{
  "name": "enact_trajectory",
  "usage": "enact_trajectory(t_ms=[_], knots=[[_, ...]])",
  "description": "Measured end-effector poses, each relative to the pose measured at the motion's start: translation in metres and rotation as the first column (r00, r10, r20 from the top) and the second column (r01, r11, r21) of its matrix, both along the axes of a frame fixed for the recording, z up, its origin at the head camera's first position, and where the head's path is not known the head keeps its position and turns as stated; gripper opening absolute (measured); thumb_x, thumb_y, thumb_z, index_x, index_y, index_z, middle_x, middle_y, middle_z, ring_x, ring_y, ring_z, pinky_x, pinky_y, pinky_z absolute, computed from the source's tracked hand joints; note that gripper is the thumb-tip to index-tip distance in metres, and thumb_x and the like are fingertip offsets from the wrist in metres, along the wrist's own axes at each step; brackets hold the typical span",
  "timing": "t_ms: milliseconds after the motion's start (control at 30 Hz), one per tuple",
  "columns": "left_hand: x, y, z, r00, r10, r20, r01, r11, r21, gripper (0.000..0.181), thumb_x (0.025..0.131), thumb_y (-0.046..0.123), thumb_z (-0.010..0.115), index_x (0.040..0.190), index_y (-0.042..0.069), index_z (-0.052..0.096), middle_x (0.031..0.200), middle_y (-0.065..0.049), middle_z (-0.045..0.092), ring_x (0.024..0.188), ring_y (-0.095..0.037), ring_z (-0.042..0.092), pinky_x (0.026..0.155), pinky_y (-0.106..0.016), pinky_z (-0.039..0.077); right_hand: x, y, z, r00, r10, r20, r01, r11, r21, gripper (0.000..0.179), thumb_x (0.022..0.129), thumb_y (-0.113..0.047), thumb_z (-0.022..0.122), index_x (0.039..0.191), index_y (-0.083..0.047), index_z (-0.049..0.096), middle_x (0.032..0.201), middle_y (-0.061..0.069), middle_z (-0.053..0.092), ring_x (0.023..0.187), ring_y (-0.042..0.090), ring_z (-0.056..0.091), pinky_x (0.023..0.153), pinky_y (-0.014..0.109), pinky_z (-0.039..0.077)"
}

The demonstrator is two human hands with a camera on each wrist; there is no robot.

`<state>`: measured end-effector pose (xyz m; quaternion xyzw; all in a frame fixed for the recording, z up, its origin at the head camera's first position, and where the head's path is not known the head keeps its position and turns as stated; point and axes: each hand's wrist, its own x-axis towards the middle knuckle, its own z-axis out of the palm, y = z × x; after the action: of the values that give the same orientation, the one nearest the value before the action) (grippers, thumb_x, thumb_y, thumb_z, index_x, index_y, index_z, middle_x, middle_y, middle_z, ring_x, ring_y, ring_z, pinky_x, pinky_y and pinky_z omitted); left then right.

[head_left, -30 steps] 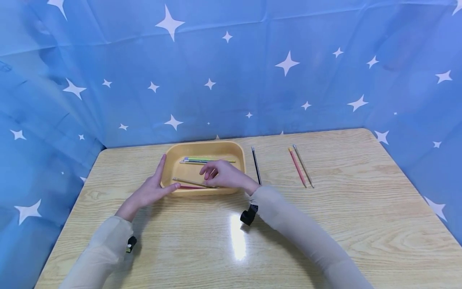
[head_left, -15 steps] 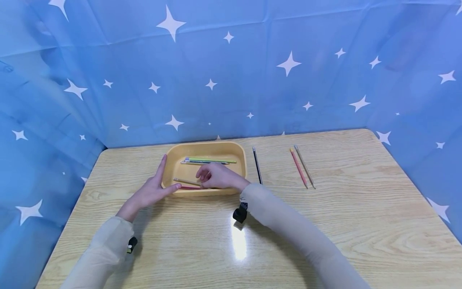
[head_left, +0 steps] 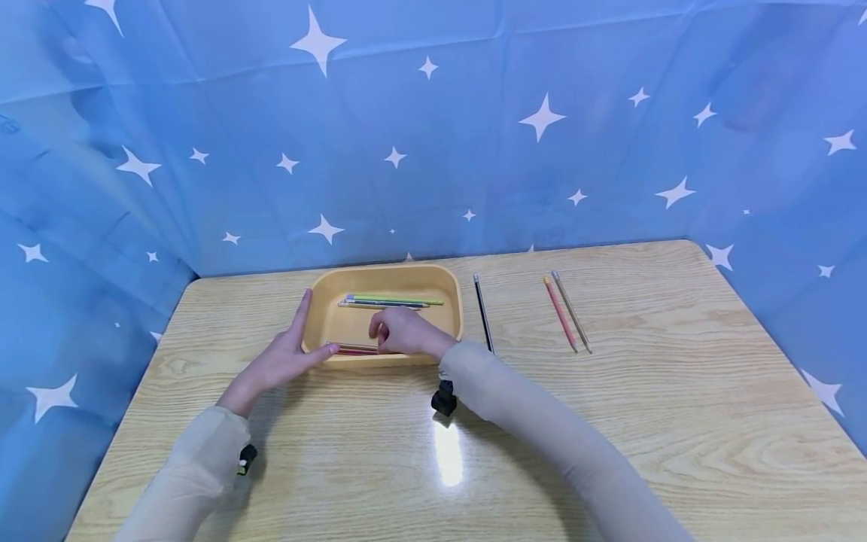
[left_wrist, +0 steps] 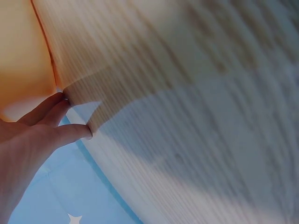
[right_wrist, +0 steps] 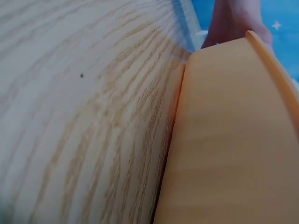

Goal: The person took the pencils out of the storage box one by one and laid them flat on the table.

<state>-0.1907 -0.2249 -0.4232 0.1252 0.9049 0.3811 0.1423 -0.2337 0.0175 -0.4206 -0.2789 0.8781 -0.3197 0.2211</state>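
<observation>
A shallow yellow-orange tray (head_left: 345, 324) sits toward the back left of the table. My left hand (head_left: 284, 357) spans its left end, fingers straight along the side and thumb over the front rim; the left wrist view shows this hand (left_wrist: 37, 135) too. Inside the tray, my right hand (head_left: 403, 331) reaches down with curled fingers and pinches a gold pencil (head_left: 354, 346) by the front wall. Part of that pencil is hidden under the hand. Beside it lies a red pencil (head_left: 355, 352). Several pencils (head_left: 400, 301), among them green and dark blue ones, lie along the back.
Right of the tray, a black pencil (head_left: 483, 312) lies on the wooden table (head_left: 677, 376). Farther right are a red pencil (head_left: 560, 315) and a gold pencil (head_left: 572, 312), side by side. A blue star-patterned cloth (head_left: 433, 150) hangs behind the table.
My right hand has shifted left inside the tray. The gold pencil has swung from a slant to lie alongside the red one near the front wall. My left hand has stayed put.
</observation>
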Motion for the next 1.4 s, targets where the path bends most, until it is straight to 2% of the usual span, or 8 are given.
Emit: enact_trajectory(t_ms=[133,267,533,767,933,1067,1300,1400], knots=[[0.0,-0.001,-0.001,1.0,0.004,-0.001,-0.004,1.0,0.0,0.106,0.091,0.045,0.064,0.153,0.019,-0.017,0.15,-0.036,0.016,0.132,-0.054,0.028,0.106,-0.062,0.024,0.0,-0.002,0.001,0.999,0.031,-0.037,-0.03,0.999,0.03,0.017,0.084,-0.005,0.075,0.1,-0.005,0.068,0.075,-0.003,0.06,0.068,0.008,0.054,0.069,0.024,0.045],[0.001,-0.001,-0.002,1.0,0.003,-0.005,-0.003,1.0,-0.003,0.105,0.091,0.045,0.064,0.153,0.019,-0.017,0.15,-0.036,0.017,0.13,-0.054,0.029,0.105,-0.062,0.025,0.001,-0.002,0.0,0.999,0.041,-0.025,-0.04,0.999,0.021,0.016,0.085,-0.004,0.073,0.101,-0.005,0.068,0.074,-0.003,0.059,0.067,0.008,0.053,0.069,0.024,0.044],[0.001,0.0,-0.003,1.0,0.007,0.004,-0.007,1.0,0.009,0.104,0.092,0.044,0.063,0.154,0.018,-0.016,0.152,-0.033,0.015,0.133,-0.053,0.026,0.106,-0.062,0.024,0.0,0.002,-0.003,0.996,0.011,0.085,-0.004,0.996,-0.09,0.018,0.085,0.0,0.07,0.102,-0.003,0.068,0.078,0.001,0.062,0.069,0.009,0.055,0.066,0.022,0.045],[0.001,0.001,-0.002,1.0,0.003,0.002,-0.003,1.0,0.008,0.105,0.091,0.045,0.063,0.153,0.019,-0.017,0.153,-0.033,0.014,0.133,-0.053,0.026,0.106,-0.063,0.023,0.0,0.006,0.0,0.977,0.017,0.215,0.022,0.984,-0.176,0.026,0.086,0.004,0.065,0.111,0.0,0.066,0.094,0.005,0.07,0.088,0.012,0.065,0.076,0.023,0.051],[0.0,0.001,-0.003,1.0,0.0,-0.014,0.001,1.0,0.015,0.105,0.091,0.043,0.064,0.153,0.021,-0.017,0.15,-0.036,0.018,0.13,-0.053,0.03,0.106,-0.062,0.024,-0.001,0.009,-0.001,0.965,0.016,0.263,0.048,0.971,-0.234,0.027,0.087,0.007,0.062,0.113,0.0,0.067,0.097,0.007,0.069,0.09,0.015,0.064,0.076,0.025,0.052],[0.001,0.001,-0.003,1.0,0.0,-0.01,0.0,1.0,0.013,0.105,0.091,0.044,0.064,0.153,0.019,-0.017,0.151,-0.035,0.017,0.131,-0.054,0.027,0.106,-0.063,0.022,-0.001,0.012,0.001,0.961,0.008,0.276,0.074,0.956,-0.285,0.028,0.087,0.008,0.061,0.113,0.002,0.067,0.099,0.009,0.067,0.092,0.017,0.062,0.077,0.027,0.052],[0.001,0.001,-0.002,1.0,0.002,-0.009,-0.002,1.0,0.017,0.105,0.092,0.043,0.064,0.153,0.017,-0.017,0.152,-0.034,0.015,0.132,-0.054,0.026,0.106,-0.063,0.022,0.0,0.02,0.009,0.953,-0.019,0.301,0.139,0.913,-0.383,0.033,0.086,0.01,0.058,0.118,0.003,0.065,0.111,0.014,0.065,0.095,0.021,0.06,0.082,0.032,0.051],[0.002,0.0,-0.002,1.0,0.006,-0.01,-0.006,1.0,0.014,0.104,0.092,0.043,0.064,0.154,0.017,-0.016,0.151,-0.035,0.016,0.132,-0.054,0.026,0.106,-0.063,0.022,-0.001,0.023,0.015,0.967,-0.045,0.25,0.141,0.913,-0.383,0.03,0.089,0.007,0.06,0.118,0.0,0.065,0.11,0.012,0.065,0.094,0.02,0.059,0.082,0.03,0.049]])
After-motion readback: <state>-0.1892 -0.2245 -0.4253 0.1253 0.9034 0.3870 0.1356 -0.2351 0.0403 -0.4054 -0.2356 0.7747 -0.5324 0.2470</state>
